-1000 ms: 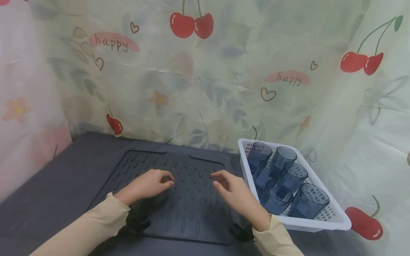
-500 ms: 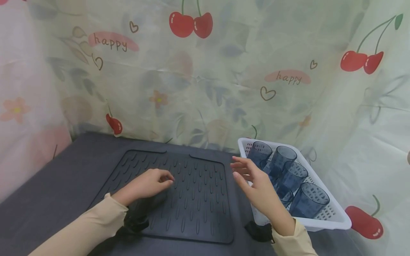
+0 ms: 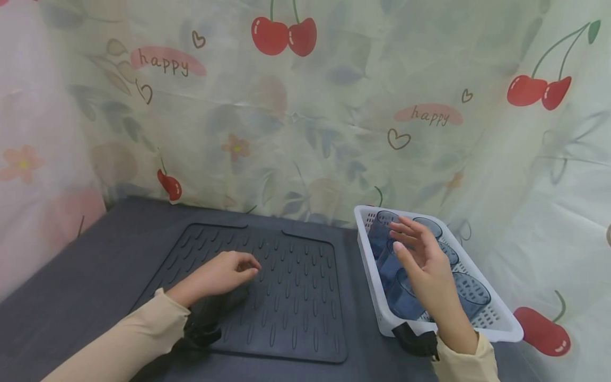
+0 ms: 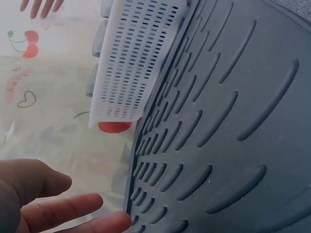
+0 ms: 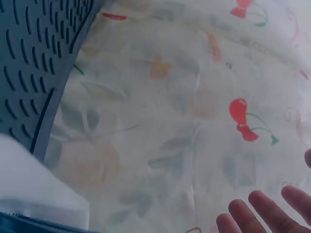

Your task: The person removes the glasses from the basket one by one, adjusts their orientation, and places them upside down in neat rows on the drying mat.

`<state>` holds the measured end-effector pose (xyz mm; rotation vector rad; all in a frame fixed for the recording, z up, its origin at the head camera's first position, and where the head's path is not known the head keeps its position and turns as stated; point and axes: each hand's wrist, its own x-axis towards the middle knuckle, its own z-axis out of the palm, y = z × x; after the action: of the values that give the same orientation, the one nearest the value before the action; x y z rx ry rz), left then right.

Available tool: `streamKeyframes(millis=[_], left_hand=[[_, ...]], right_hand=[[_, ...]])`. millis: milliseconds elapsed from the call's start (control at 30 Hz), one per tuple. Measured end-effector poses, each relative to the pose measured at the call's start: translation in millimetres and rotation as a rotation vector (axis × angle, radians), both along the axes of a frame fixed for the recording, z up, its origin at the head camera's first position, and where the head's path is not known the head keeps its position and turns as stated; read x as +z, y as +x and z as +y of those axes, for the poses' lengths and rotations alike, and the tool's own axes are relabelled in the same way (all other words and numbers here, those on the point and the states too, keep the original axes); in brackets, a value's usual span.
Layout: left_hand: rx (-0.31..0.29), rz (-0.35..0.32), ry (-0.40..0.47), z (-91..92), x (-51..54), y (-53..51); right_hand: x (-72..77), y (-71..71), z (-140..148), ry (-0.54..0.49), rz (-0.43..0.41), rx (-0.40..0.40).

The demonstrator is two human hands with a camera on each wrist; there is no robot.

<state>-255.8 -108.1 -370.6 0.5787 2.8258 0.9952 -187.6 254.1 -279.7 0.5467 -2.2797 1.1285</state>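
Observation:
A white perforated basket (image 3: 369, 276) on the right holds several blue see-through glasses (image 3: 470, 292). Over it hovers my right hand (image 3: 425, 265), fingers spread and loosely bent, gripping nothing; it hides part of the glasses behind it. Whether a fingertip touches a glass cannot be told from the head view. My left hand (image 3: 221, 273) hangs over the black ridged mat (image 3: 296, 297), relaxed with nothing in it. In the left wrist view its fingers (image 4: 63, 211) are loosely extended near the mat's edge.
The mat lies flat on a dark grey tabletop (image 3: 95, 254), left of the basket. A curtain (image 3: 305, 159) printed with cherries hangs behind and along both sides. A black wrist strap mount (image 3: 412, 339) sits under my right wrist, close to the basket's front rim.
My right hand has moved right, from above the mat's right side to over the basket, and its fingers have spread. The left hand has stayed in place.

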Motion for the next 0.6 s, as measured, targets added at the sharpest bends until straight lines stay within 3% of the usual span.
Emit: streamKeyframes(millis=[267,600], left_hand=[[-0.003,-0.016,0.012,-0.6,1.6,0.9],[-0.019,-0.002,0.021,-2.7,2.7,2.9]], right_hand=[[1.0,1.4,19.0,-0.074,0.015,-0.086],[-3.9,4.9,52.1,-0.046,-0.03,-0.239]])
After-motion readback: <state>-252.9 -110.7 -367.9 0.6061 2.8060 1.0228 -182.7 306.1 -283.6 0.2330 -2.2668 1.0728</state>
